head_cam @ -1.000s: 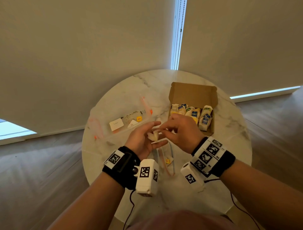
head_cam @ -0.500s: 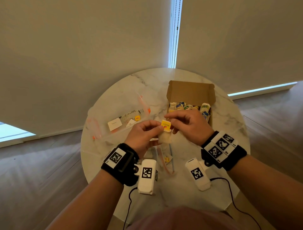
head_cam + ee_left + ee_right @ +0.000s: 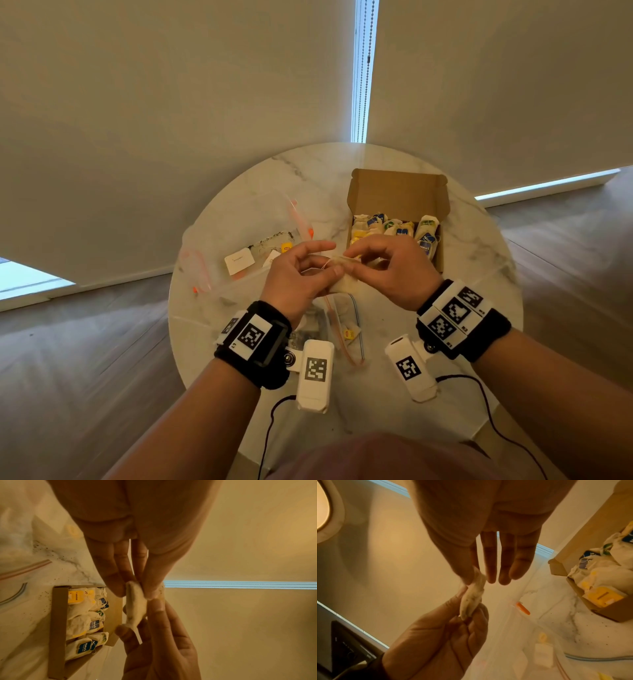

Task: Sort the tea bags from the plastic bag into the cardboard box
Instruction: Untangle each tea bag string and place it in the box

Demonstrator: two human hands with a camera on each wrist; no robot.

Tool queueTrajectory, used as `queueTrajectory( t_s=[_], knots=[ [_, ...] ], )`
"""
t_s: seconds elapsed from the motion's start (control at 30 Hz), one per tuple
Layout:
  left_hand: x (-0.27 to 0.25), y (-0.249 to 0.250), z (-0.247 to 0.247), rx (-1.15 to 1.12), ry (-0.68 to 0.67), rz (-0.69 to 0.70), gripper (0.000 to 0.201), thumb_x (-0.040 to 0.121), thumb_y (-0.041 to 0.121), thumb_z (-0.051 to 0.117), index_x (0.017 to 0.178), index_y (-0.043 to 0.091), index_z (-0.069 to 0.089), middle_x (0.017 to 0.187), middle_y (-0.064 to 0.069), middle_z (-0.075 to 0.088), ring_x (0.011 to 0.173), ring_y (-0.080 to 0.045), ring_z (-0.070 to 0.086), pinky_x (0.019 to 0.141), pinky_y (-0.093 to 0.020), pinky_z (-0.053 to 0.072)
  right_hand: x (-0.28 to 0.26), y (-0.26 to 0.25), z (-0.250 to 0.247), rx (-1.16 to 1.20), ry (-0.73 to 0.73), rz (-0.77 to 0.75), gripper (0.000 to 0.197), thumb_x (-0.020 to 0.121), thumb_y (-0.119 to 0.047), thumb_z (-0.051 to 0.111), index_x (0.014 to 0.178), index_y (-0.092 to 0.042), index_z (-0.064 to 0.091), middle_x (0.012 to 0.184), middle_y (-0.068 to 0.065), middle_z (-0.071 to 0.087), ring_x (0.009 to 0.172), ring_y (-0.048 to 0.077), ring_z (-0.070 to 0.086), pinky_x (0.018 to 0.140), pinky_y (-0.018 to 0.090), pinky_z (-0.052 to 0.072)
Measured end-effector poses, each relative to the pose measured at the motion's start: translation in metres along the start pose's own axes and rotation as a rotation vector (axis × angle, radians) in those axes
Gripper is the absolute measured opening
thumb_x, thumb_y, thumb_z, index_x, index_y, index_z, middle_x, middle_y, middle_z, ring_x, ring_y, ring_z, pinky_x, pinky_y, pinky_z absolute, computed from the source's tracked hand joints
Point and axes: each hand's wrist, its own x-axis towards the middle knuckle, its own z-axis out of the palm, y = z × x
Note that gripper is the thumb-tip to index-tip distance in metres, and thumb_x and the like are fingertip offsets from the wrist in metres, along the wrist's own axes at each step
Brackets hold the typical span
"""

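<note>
The yellow tag has turned from view; both the left hand [image 3: 301, 274] and right hand [image 3: 387, 270] pinch one tea bag [image 3: 135, 607]. Best tuck its string in before setting it rightward into the cardboard box [image 3: 397, 192].

Two hands are holding one tea bag [image 3: 136, 607] up in the air. The left hand [image 3: 130, 536] is pinching its top end with thumb and fingers. The right hand [image 3: 159, 646] is pinching its bottom end. Behind them, a cardboard box [image 3: 57, 628] is sitting open on the table [image 3: 20, 622], and more tea bags [image 3: 82, 622] are lying inside it. A plastic bag [image 3: 20, 545] is lying beside the box.
</note>
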Motion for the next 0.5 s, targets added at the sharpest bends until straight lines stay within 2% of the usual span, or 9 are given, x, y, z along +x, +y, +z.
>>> queueTrajectory(
  t_s=[0.03, 0.1, 0.13, 0.2, 0.27, 0.37, 0.43, 0.5],
  knots=[
    [0.0, 0.0, 0.0, 0.001, 0.001, -0.001, 0.033, 0.08, -0.003, 0.074, 0.107, 0.014, 0.069, 0.082, -0.006, 0.071, 0.08, -0.024, 0.07, 0.075, -0.04, 0.061, 0.0, 0.0, 0.0, -0.032, 0.005, -0.014, 0.01, 0.083, -0.02, 0.074, 0.093, -0.017, 0.076, 0.09, -0.004, 0.069, 0.078, 0.012, 0.065, 0.066, 0.034, 0.056],
    [-0.001, -0.001, 0.0, 0.024, -0.003, 0.004, 0.024, 0.08, -0.004, 0.074, 0.099, 0.011, 0.072, 0.084, -0.01, 0.069, 0.079, -0.023, 0.069, 0.073, -0.037, 0.06, 0.001, 0.0, 0.0, -0.103, 0.029, -0.026, 0.01, 0.084, -0.02, 0.073, 0.093, -0.02, 0.077, 0.089, -0.003, 0.063, 0.073, 0.008, 0.057, 0.061, 0.022, 0.047],
    [-0.001, -0.002, 0.0, 0.047, -0.006, 0.01, 0.02, 0.081, -0.003, 0.074, 0.096, 0.01, 0.073, 0.083, -0.01, 0.069, 0.076, -0.02, 0.069, 0.07, -0.033, 0.059, 0.001, -0.002, -0.001, -0.14, 0.042, -0.033, 0.01, 0.084, -0.021, 0.073, 0.093, -0.022, 0.077, 0.084, -0.002, 0.059, 0.068, 0.007, 0.051, 0.059, 0.018, 0.04],
    [-0.002, -0.002, 0.001, 0.087, 0.003, 0.025, 0.013, 0.081, -0.001, 0.075, 0.09, 0.009, 0.074, 0.08, -0.008, 0.07, 0.072, -0.016, 0.068, 0.068, -0.03, 0.058, 0.001, -0.005, -0.002, -0.166, 0.067, -0.04, 0.009, 0.084, -0.021, 0.073, 0.092, -0.022, 0.076, 0.068, -0.004, 0.055, 0.058, 0.007, 0.045, 0.057, 0.019, 0.035],
    [-0.002, -0.002, 0.001, 0.111, 0.041, 0.043, 0.009, 0.081, 0.002, 0.077, 0.086, 0.008, 0.075, 0.079, -0.007, 0.07, 0.071, -0.016, 0.068, 0.068, -0.031, 0.058, 0.001, -0.01, -0.002, -0.147, 0.114, 0.01, 0.004, 0.083, -0.021, 0.073, 0.086, -0.019, 0.072, 0.056, -0.007, 0.052, 0.051, 0.007, 0.045, 0.053, 0.02, 0.035],
    [0.001, -0.002, 0.002, 0.154, 0.144, 0.076, 0.007, 0.079, 0.007, 0.08, 0.084, 0.01, 0.075, 0.084, -0.008, 0.073, 0.076, -0.023, 0.069, 0.068, -0.036, 0.059, 0.002, -0.013, -0.001, -0.302, 0.185, 0.079, 0.027, 0.083, -0.04, 0.07, 0.068, -0.019, 0.063, 0.054, -0.008, 0.054, 0.049, 0.007, 0.046, 0.051, 0.02, 0.036],
    [0.005, -0.002, 0.003, 0.182, 0.192, 0.093, 0.012, 0.077, 0.012, 0.082, 0.087, 0.01, 0.076, 0.093, -0.005, 0.074, 0.08, -0.028, 0.069, 0.068, -0.037, 0.057, 0.002, -0.018, 0.0, -0.338, 0.146, 0.093, 0.037, 0.085, -0.051, 0.063, 0.066, -0.02, 0.068, 0.053, -0.009, 0.058, 0.051, 0.006, 0.052, 0.052, 0.02, 0.037],
    [0.007, -0.002, 0.004, 0.216, 0.177, 0.136, 0.014, 0.076, 0.014, 0.083, 0.089, 0.013, 0.077, 0.104, 0.002, 0.073, 0.079, -0.021, 0.068, 0.069, -0.031, 0.056, 0.003, -0.019, 0.003, -0.258, 0.095, 0.105, 0.036, 0.087, -0.052, 0.06, 0.071, -0.023, 0.075, 0.055, -0.01, 0.063, 0.055, 0.005, 0.059, 0.054, 0.022, 0.044]
  ],
)
